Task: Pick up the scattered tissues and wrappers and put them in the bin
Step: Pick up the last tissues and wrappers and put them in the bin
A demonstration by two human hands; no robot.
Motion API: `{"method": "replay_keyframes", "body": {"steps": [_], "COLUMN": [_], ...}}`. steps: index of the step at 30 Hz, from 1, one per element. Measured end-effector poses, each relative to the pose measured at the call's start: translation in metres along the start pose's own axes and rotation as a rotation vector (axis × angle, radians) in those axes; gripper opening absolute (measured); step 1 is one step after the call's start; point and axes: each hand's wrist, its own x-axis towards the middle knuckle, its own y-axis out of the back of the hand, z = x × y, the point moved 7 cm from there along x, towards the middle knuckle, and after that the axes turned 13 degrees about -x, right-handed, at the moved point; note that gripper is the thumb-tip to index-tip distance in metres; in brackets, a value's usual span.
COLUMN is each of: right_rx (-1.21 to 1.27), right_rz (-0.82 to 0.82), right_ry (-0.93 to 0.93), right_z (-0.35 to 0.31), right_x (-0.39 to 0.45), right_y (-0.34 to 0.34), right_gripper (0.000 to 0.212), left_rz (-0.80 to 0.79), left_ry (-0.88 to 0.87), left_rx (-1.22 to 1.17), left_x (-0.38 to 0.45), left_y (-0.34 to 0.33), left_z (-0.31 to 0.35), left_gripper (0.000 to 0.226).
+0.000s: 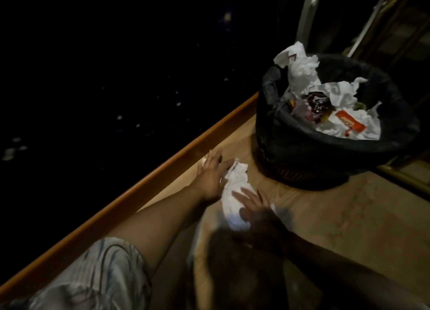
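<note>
A heap of crumpled white tissues (235, 188) lies on the wooden floor just left of a black-lined bin (302, 151). My left hand (211, 177) rests flat against the heap's left side, fingers spread. My right hand (253, 207), blurred and in shadow, presses on the heap's near right side, fingers apart. Neither hand has closed around the tissues. The bin holds white tissues (302, 69), a dark red wrapper (318, 104) and a red-and-white sachet (349, 121), piled up to its rim.
An orange-brown wooden skirting (149, 177) runs diagonally along the left of the floor, with a dark wall beyond it. A metal frame (307, 14) rises behind the bin. Bare wooden floor (349, 216) stretches to the right.
</note>
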Motion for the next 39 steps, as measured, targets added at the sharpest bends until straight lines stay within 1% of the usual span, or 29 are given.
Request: {"method": "replay_keyframes", "body": {"steps": [1, 2, 3, 4, 5, 6, 7, 9, 12, 14, 15, 16, 17, 18, 19, 20, 21, 23, 25, 27, 28, 30, 31, 33, 35, 37, 39], "right_rx": [0.002, 0.023, 0.042, 0.017, -0.06, -0.129, -0.145, -0.06, 0.085, 0.108, 0.107, 0.065, 0.072, 0.141, 0.188, 0.233, 0.265, 0.343, 0.406, 0.414, 0.386, 0.288, 0.23, 0.166, 0.202, 0.28, 0.349], "right_rz": [0.013, -0.014, -0.116, -0.111, -0.085, -0.111, -0.117, -0.221, -0.081, -0.099, -0.099, -0.032, -0.003, 0.032, 0.069, 0.118, 0.146, 0.225, 0.32, 0.405, 0.448, 0.526, 0.572, 0.688, 0.792, 0.854, 0.846], "right_ry": [-0.118, -0.192, -0.127, -0.003, 0.088, 0.117, 0.122, 0.087, 0.033, 0.011, 0.027, 0.055, 0.003, -0.085, -0.154, -0.172, -0.166, -0.107, -0.078, -0.055, -0.036, -0.021, -0.026, -0.08, -0.166, -0.223, -0.25], "right_z": [0.007, 0.016, 0.017, 0.018, 0.021, 0.028, 0.036, 0.042, 0.046, 0.053, 0.05, 0.044, 0.042, 0.044, 0.042, 0.038, 0.031, 0.019, 0.016, 0.019, 0.023, 0.035, 0.042, 0.062, 0.081, 0.098, 0.113], "right_x": [-0.003, -0.011, -0.022, -0.033, -0.042, -0.045, -0.048, -0.042, -0.033, -0.026, -0.022, -0.018, -0.012, -0.005, 0.001, 0.007, 0.015, 0.031, 0.043, 0.05, 0.051, 0.052, 0.051, 0.047, 0.041, 0.038, 0.04], "right_y": [0.007, 0.008, 0.0, -0.008, -0.01, -0.014, -0.012, -0.016, 0.008, 0.017, 0.02, 0.025, 0.034, 0.042, 0.054, 0.066, 0.079, 0.111, 0.148, 0.188, 0.206, 0.24, 0.257, 0.283, 0.303, 0.316, 0.323], "right_gripper": [0.039, 0.042, 0.046, 0.053, 0.059, 0.064, 0.065, 0.06, 0.046, 0.036, 0.035, 0.038, 0.041, 0.04, 0.037, 0.033, 0.028, 0.028, 0.032, 0.029, 0.028, 0.032, 0.035, 0.036, 0.031, 0.026, 0.014], "left_rz": [-0.047, -0.081, -0.102, -0.107, -0.086, -0.04, 0.031, 0.201, 0.476, 0.599, 0.638, 0.669, 0.699, 0.738, 0.771, 0.794, 0.796, 0.73, 0.647, 0.617, 0.629, 0.674, 0.69, 0.714, 0.695, 0.648, 0.677], "left_ry": [-0.007, -0.004, 0.002, 0.001, 0.0, 0.002, 0.016, 0.06, 0.099, 0.145, 0.194, 0.247, 0.309, 0.351, 0.379, 0.386, 0.385, 0.318, 0.158, 0.043, 0.014, -0.058, -0.094, -0.147, -0.176, -0.202, -0.259], "left_rx": [0.028, 0.044, 0.051, 0.043, 0.017, -0.046, -0.14, -0.326, -0.462, -0.558, -0.611, -0.651, -0.678, -0.707, -0.74, -0.783, -0.84, -0.902, -0.91, -0.9, -0.884, -0.86, -0.832, -0.756, -0.853, -0.971, -0.894], "left_x": [0.005, 0.007, 0.006, 0.005, 0.001, -0.004, -0.012, -0.029, -0.054, -0.069, -0.075, -0.081, -0.085, -0.087, -0.086, -0.084, -0.08, -0.07, -0.061, -0.048, -0.04, -0.024, -0.016, -0.001, 0.01, 0.019, 0.022], "left_y": [-0.008, -0.014, -0.018, -0.023, -0.026, -0.028, -0.027, -0.021, -0.007, -0.001, -0.001, -0.001, 0.0, 0.002, 0.006, 0.012, 0.02, 0.037, 0.057, 0.077, 0.087, 0.108, 0.117, 0.13, 0.136, 0.137, 0.145], "left_z": [-0.001, -0.004, -0.007, -0.009, -0.011, -0.012, -0.014, -0.016, -0.025, -0.034, -0.038, -0.042, -0.043, -0.043, -0.039, -0.032, -0.021, 0.006, 0.043, 0.076, 0.09, 0.117, 0.131, 0.157, 0.18, 0.204, 0.228], "left_gripper": [0.057, 0.049, 0.04, 0.032, 0.028, 0.026, 0.024, 0.017, 0.004, 0.013, 0.017, 0.02, 0.021, 0.02, 0.015, 0.008, 0.011, 0.027, 0.035, 0.03, 0.024, 0.012, 0.013, 0.027, 0.03, 0.024, 0.024]}}
